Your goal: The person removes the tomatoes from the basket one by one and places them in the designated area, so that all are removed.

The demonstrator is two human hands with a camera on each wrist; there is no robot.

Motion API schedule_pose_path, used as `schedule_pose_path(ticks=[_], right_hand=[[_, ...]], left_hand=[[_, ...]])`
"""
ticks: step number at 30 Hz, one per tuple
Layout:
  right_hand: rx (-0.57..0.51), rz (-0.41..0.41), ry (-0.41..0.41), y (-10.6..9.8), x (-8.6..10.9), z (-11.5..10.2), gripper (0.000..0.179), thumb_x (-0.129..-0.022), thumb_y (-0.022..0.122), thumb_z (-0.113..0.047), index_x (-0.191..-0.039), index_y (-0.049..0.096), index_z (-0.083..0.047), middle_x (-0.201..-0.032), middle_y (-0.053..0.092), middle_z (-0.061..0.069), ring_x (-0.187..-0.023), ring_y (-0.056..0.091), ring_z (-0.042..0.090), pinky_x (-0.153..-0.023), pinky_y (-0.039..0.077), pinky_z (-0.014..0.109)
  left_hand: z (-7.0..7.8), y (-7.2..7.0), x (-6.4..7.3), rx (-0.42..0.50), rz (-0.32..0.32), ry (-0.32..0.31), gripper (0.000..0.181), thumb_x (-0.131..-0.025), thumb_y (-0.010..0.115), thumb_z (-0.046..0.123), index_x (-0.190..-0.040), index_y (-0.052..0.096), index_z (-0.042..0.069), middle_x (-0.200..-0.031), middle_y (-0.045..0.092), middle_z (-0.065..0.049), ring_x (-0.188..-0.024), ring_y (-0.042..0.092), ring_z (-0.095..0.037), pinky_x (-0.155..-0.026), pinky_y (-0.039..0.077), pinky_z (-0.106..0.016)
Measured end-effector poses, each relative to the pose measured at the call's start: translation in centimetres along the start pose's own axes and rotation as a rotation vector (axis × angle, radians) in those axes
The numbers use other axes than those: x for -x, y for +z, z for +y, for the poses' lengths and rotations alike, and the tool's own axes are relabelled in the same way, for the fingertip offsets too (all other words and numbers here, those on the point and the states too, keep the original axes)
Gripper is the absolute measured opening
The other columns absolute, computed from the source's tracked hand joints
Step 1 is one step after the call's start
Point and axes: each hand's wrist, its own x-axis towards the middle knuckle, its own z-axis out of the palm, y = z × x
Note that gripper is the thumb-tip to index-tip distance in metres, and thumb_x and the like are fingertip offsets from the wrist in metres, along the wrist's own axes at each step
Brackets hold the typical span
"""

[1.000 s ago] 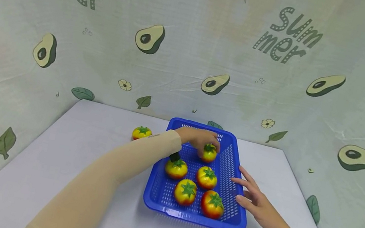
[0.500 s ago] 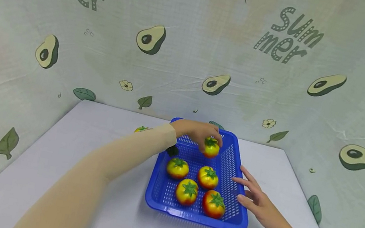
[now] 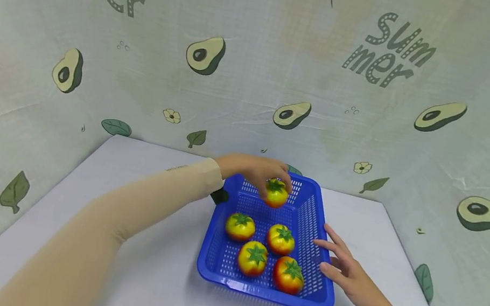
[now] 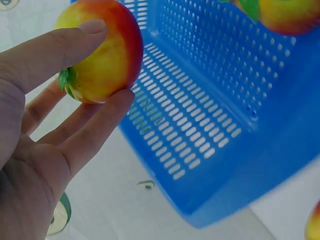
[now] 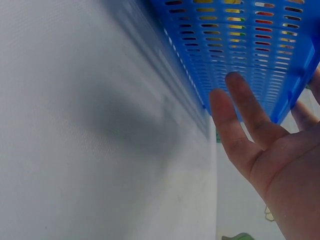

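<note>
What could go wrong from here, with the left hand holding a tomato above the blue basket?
1. The left hand pinches the tomato with fingertips only, so it might slip and fall onto the four tomatoes in the blue basket.
2. The right hand rests open against the basket's right wall without gripping, so a bump could slide the basket across the table.

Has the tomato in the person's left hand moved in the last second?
Yes. The tomato in the left hand has risen off the floor of the blue basket and now hangs near its far rim.
</note>
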Motion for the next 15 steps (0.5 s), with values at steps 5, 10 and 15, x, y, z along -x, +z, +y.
schedule_pose_path(ticks=[5, 10, 15], right_hand=[[0.004, 0.002, 0.023, 0.0, -0.1, 0.2, 0.049, -0.109, 0.057, -0.021, -0.157, 0.05, -0.013, -0.179, 0.003, 0.013, -0.132, 0.057, 0.051, -0.098, 0.058, 0.06], [0.004, 0.003, 0.03, 0.0, -0.1, 0.3, 0.049, -0.109, 0.058, -0.021, -0.157, 0.05, -0.014, -0.179, 0.003, 0.012, -0.131, 0.057, 0.051, -0.096, 0.06, 0.057], [0.002, 0.004, 0.034, 0.2, -0.1, 0.3, 0.049, -0.109, 0.058, -0.021, -0.157, 0.049, -0.014, -0.179, 0.003, 0.013, -0.131, 0.057, 0.052, -0.096, 0.06, 0.058]], left_hand=[[-0.4, -0.5, 1.7, 0.009, 0.009, -0.019, 0.054, -0.095, 0.081, 0.014, -0.146, 0.063, 0.024, -0.156, 0.046, -0.009, -0.141, 0.048, -0.027, -0.118, 0.046, -0.042], [-0.9, -0.9, 3.2, 0.02, 0.028, -0.019, 0.054, -0.095, 0.081, 0.017, -0.146, 0.063, 0.021, -0.151, 0.049, -0.008, -0.139, 0.048, -0.027, -0.118, 0.046, -0.041], [-1.3, -1.6, 4.8, 0.004, 0.032, -0.022, 0.055, -0.095, 0.082, 0.019, -0.147, 0.063, 0.019, -0.145, 0.052, -0.007, -0.135, 0.049, -0.025, -0.117, 0.046, -0.04]])
